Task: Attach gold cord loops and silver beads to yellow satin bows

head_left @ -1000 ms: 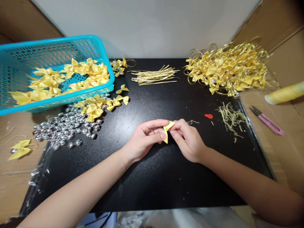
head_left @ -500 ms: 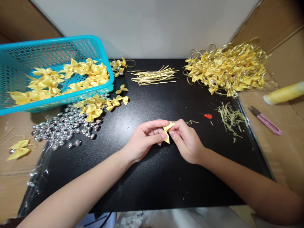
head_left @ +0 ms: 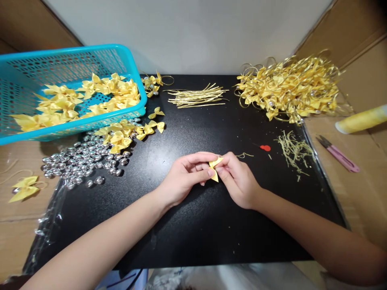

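A small yellow ribbon bow (head_left: 215,176) is pinched between both hands above the middle of the black table (head_left: 193,229). My left hand (head_left: 187,173) grips it from the left, thumb in front and index finger arched over the top. From the right, my right hand (head_left: 240,181) pinches the bow's side with thumb and index finger. The fingers cover the bow's centre, so I cannot see whether anything else is held there. A short loose thread (head_left: 244,155) lies just beyond my right hand.
At the left are a blue basket (head_left: 75,121) of yellow bows and a pile of silver bells (head_left: 81,157). Gold ties (head_left: 196,96) lie at the back. On the right are finished bows (head_left: 287,86), thread scraps (head_left: 293,151), a red needle threader (head_left: 265,148) and pink snips (head_left: 340,155).
Almost nothing differs. Both hands keep their pinch on the bow, with only a very slight shift of the fingers and the view.
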Action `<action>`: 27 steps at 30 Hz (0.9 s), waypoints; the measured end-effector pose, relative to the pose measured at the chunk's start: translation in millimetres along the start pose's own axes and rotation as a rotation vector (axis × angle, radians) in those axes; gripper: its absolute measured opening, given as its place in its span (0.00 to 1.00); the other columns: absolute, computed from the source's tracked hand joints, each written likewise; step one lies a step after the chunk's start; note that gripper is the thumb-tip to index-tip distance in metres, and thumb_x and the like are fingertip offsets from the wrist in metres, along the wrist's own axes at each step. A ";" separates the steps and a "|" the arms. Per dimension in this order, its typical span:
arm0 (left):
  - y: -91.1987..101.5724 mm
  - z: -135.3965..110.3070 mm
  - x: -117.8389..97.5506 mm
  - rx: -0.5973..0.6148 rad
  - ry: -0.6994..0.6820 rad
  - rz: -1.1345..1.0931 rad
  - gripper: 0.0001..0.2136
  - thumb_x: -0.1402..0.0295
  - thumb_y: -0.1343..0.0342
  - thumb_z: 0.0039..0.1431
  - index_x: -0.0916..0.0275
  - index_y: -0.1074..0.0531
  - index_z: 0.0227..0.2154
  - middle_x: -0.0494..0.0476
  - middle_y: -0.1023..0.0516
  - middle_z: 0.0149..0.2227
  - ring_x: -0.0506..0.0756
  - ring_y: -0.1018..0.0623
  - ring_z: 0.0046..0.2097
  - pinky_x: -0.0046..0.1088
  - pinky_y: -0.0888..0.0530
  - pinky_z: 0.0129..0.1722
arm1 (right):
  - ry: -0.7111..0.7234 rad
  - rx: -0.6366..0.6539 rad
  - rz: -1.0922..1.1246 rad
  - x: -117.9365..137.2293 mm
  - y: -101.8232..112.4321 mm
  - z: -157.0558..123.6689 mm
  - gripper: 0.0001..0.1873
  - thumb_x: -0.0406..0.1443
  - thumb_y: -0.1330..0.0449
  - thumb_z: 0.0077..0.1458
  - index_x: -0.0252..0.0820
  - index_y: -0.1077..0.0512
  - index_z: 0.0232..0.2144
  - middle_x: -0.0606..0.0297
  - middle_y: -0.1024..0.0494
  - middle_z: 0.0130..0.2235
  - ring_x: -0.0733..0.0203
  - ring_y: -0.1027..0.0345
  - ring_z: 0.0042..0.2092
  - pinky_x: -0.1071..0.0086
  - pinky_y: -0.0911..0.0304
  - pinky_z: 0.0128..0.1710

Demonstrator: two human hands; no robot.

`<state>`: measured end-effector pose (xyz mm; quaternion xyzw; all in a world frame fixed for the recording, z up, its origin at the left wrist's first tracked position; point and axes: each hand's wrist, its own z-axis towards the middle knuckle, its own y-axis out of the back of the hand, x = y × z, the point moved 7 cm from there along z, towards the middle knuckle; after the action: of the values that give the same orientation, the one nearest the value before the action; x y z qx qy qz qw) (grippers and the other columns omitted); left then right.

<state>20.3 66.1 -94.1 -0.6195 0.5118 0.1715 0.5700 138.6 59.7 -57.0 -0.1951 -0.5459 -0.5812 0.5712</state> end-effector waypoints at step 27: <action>-1.6 -3.9 -8.8 -0.002 -0.195 0.142 0.06 0.76 0.34 0.50 0.60 0.18 0.32 0.50 0.26 0.29 0.44 0.24 0.26 0.16 0.25 0.25 | -0.083 0.068 0.165 -5.6 -7.1 1.2 0.06 0.32 0.52 0.65 0.44 0.41 0.33 0.68 0.27 0.29 0.65 0.31 0.30 0.70 0.37 0.30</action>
<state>16.5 66.2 -85.1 -0.5628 0.4961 0.2715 0.6028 133.5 61.5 -64.3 -0.2439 -0.5704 -0.5047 0.6004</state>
